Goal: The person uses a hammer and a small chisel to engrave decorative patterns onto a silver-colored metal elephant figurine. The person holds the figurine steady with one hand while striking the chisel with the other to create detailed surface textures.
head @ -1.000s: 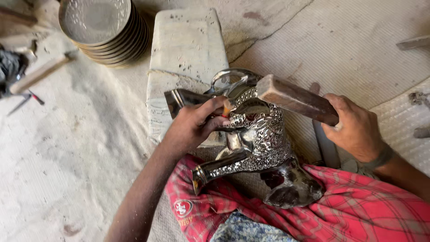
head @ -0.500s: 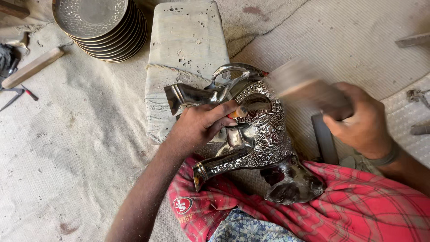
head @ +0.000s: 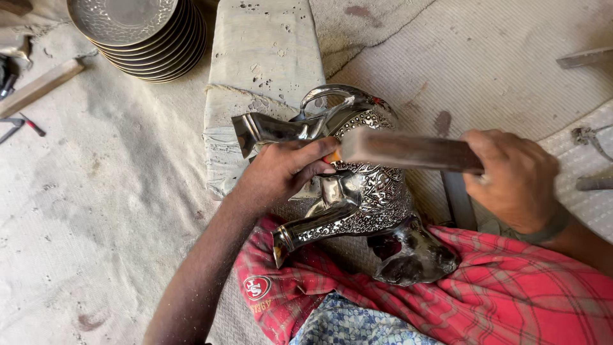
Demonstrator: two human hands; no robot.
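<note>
Fingers (head: 306,160) of the left hand (head: 278,176) pinch a small orange-tipped punch (head: 332,156) against the patterned side of a silver metal jug (head: 357,191), which lies on its side across the person's lap on a red checked cloth (head: 511,287), its upper end resting on a pale stone block (head: 265,70). The right hand (head: 514,179) is wrapped tight around a wooden mallet (head: 408,150), held level with its end just at the punch.

To do this well, I judge the punch should stay square to the metal with the left hand braced on the jug, so the jug cannot roll on the cloth; short, even taps would suit better than heavy swings, which might dent the embossing or slip toward the thumb.

Compared with half a second ago, the mallet has dropped from a blurred raised position to sit flat at the punch head. The left hand has kept its place on the jug. A stack of metal plates (head: 137,32) sits on the floor beyond.
</note>
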